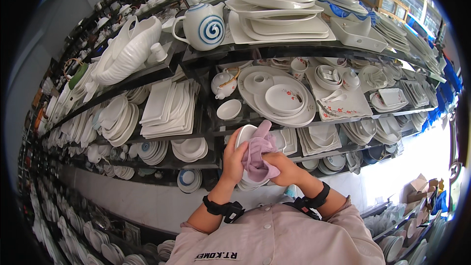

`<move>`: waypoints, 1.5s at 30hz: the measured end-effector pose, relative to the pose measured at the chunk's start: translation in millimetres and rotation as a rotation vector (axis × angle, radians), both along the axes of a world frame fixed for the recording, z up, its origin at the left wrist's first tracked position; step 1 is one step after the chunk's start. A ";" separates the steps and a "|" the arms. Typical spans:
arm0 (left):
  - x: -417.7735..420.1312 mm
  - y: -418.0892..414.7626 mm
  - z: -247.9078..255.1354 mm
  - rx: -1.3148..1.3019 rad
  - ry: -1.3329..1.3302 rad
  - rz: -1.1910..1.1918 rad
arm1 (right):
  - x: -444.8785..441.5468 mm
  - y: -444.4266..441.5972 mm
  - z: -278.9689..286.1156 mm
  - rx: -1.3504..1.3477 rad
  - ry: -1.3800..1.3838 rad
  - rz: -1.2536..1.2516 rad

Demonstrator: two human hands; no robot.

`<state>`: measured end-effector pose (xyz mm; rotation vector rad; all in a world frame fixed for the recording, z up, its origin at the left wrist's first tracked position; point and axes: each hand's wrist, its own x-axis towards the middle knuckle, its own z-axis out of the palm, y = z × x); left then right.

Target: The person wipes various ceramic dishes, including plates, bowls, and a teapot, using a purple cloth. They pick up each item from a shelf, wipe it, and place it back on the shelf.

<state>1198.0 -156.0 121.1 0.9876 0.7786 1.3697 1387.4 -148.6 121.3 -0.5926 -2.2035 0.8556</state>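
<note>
My left hand (234,158) grips a small white bowl (245,134) by its side, in front of the shelves. A bunched pink-purple cloth (260,154) lies against the bowl and covers part of it. My right hand (282,168) is closed on the cloth's right side. Just beyond my hands, on the middle shelf, are another white bowl (229,109), a small teapot (223,84) with a bamboo-like handle, and a large oval platter (247,77) bearing stacked round dishes with red flowers.
On the top shelf (257,50) stand a white teapot (200,25) with a blue spiral and a stack of white platters (279,33). Square plates (165,117) stand in a leaning stack at left. Lower shelves hold more crockery. Below them shows a pale floor (162,195).
</note>
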 end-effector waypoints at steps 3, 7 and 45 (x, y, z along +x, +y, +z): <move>2.1 -1.6 5.2 0.046 -0.054 -0.046 | -10.7 -9.6 -14.8 -0.191 0.382 0.023; 5.6 1.8 0.2 0.148 0.073 0.000 | -24.4 -5.1 -14.3 -0.030 0.322 -0.116; 5.0 38.9 -27.0 0.248 0.625 0.306 | 21.1 99.5 -43.7 -0.539 0.481 -0.408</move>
